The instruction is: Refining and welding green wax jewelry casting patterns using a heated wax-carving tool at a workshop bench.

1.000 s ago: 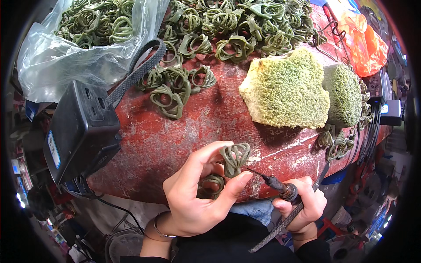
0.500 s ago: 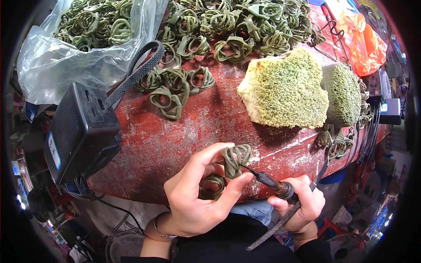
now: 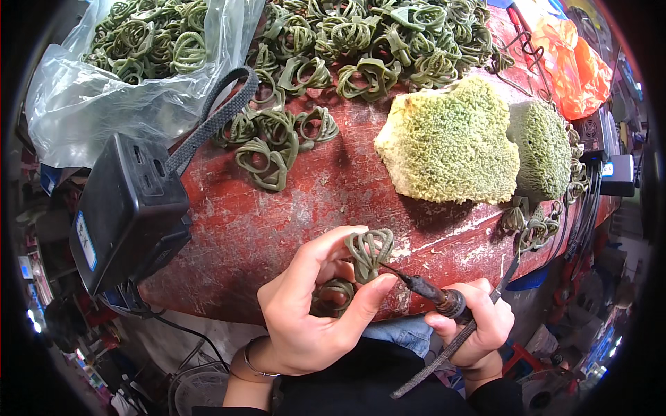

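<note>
Between the thumb and fingers of my left hand [image 3: 309, 305] is a dark green ring-shaped piece [image 3: 371, 253] with several looped bands, its surface matte like wax. A second looped green ring piece [image 3: 334, 297] sits lower, within the curl of the same hand. My right hand [image 3: 482, 322] grips a soldering-iron-like pen [image 3: 433, 291] with a dark body and thin tip. The tip reaches the lower right side of the upper ring piece, near my left thumb. A long, narrow, grey textured strip [image 3: 440, 357], resembling a file, also runs across my right hand.
Loose green ring pieces [image 3: 368, 76] heap at the table's back, with more in a clear plastic bag [image 3: 90, 104]. A black strapped box [image 3: 139, 208] stands left. Two rough green blocks [image 3: 451, 142] [image 3: 544, 152] lie right, near an orange bag [image 3: 572, 69]. Cables hang off the right edge.
The upper ring piece has turned slightly in my left fingers, so its loops now fan toward me. My left hand has shifted a touch left; the pen has hardly moved.
</note>
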Demonstrator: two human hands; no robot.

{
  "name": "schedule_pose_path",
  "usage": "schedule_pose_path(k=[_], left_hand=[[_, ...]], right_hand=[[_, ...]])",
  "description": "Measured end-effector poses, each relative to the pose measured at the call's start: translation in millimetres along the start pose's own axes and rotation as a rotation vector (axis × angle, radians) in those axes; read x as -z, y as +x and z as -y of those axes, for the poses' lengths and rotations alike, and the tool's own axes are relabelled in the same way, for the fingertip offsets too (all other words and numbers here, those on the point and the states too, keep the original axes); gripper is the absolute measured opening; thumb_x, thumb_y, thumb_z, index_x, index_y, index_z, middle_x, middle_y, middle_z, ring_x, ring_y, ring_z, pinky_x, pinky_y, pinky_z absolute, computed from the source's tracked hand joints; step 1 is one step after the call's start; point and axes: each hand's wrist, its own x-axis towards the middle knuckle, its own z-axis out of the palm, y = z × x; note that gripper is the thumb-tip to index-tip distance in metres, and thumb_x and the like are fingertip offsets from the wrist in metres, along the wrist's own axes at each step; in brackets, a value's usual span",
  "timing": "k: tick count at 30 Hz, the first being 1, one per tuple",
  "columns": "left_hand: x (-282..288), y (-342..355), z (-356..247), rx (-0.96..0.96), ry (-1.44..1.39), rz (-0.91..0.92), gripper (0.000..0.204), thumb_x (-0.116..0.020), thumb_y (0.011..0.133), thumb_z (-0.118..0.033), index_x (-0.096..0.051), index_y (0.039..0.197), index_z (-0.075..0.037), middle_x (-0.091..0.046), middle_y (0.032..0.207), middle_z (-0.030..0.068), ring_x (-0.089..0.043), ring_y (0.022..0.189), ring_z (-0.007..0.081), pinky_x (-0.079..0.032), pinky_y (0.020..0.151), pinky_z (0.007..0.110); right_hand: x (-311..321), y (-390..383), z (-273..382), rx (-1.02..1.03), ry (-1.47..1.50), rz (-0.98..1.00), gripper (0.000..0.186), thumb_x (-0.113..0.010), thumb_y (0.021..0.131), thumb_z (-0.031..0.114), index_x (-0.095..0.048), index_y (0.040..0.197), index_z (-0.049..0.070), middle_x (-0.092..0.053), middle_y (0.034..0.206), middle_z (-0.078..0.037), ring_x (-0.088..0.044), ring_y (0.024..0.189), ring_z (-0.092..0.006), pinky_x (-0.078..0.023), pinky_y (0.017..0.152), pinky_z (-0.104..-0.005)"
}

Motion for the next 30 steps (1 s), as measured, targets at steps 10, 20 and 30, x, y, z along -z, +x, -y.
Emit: schedule_pose_path(k=[10, 20, 30], left_hand=[[-0.2, 0.0, -0.3, 0.017, 0.003, -0.016, 0.044, -0.064, 0.079, -0.008, -0.043, 0.113, 0.010, -0.062, 0.095, 0.0187, -0.059, 0.066, 0.0104, -0.049, 0.047, 0.018], [-3.1, -1.0, -4.2, 0.096, -0.004, -0.076, 0.042, -0.071, 0.074, -0.005, -0.052, 0.110, 0.003, -0.065, 0.086, 0.0077, -0.062, 0.074, 0.0091, -0.048, 0.062, 0.021], [-3.5, -0.9, -3.8, 0.097, -0.050, -0.094, 0.042, -0.071, 0.074, -0.006, -0.052, 0.111, 0.003, -0.065, 0.086, 0.0071, -0.061, 0.072, 0.0081, -0.047, 0.060, 0.019]], right_hand=[[-0.8, 0.9, 0.2, 0.012, -0.033, 0.006, 0.040, -0.078, 0.068, 0.028, -0.056, 0.087, 0.002, -0.058, 0.064, -0.007, -0.058, 0.050, -0.0180, -0.045, 0.044, -0.0261], [0.5, -0.5, -0.4, 0.006, -0.011, -0.008, 0.039, -0.078, 0.067, 0.027, -0.056, 0.087, 0.002, -0.058, 0.064, -0.006, -0.058, 0.050, -0.0183, -0.045, 0.044, -0.0265], [-0.3, -0.5, -0.9, 0.011, -0.039, 0.019, 0.040, -0.078, 0.067, 0.027, -0.055, 0.087, 0.001, -0.058, 0.064, -0.007, -0.058, 0.050, -0.0189, -0.045, 0.044, -0.0266]])
